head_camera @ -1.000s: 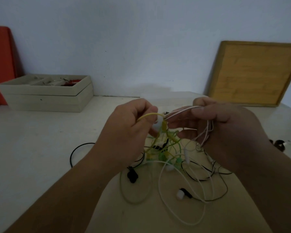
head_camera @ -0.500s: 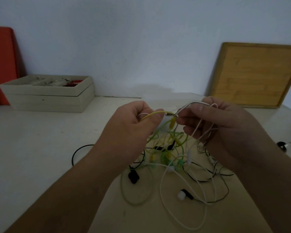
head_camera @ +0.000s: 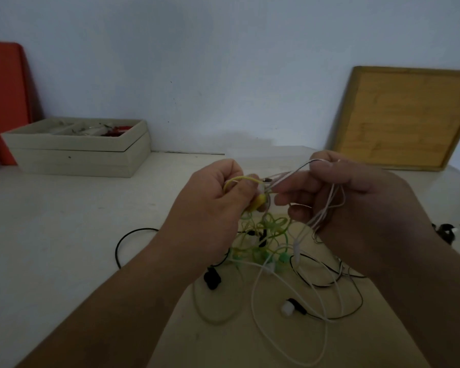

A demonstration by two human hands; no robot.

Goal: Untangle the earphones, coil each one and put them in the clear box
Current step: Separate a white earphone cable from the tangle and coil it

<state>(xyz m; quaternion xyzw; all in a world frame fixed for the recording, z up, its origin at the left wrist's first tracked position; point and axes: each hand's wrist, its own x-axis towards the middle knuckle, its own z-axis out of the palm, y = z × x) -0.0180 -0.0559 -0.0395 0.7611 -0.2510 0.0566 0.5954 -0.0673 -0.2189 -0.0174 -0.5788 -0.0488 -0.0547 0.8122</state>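
Tangled yellow, green, white and black earphones (head_camera: pixel 271 243) hang just above the pale tabletop (head_camera: pixel 64 235), left hand (head_camera: pixel 213 205) pinching a yellow cable (head_camera: pixel 242 178), right hand (head_camera: pixel 356 203) gripping white strands (head_camera: pixel 329 205): untangling stage, probably needing the yellow drawn free next.

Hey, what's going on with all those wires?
A person is picking apart a tangle of earphones on a table. The left hand pinches a yellow cable, and the right hand holds a bunch of white cables, both raised above it. Green, black and white cords lie knotted underneath. Nothing looks coiled yet.
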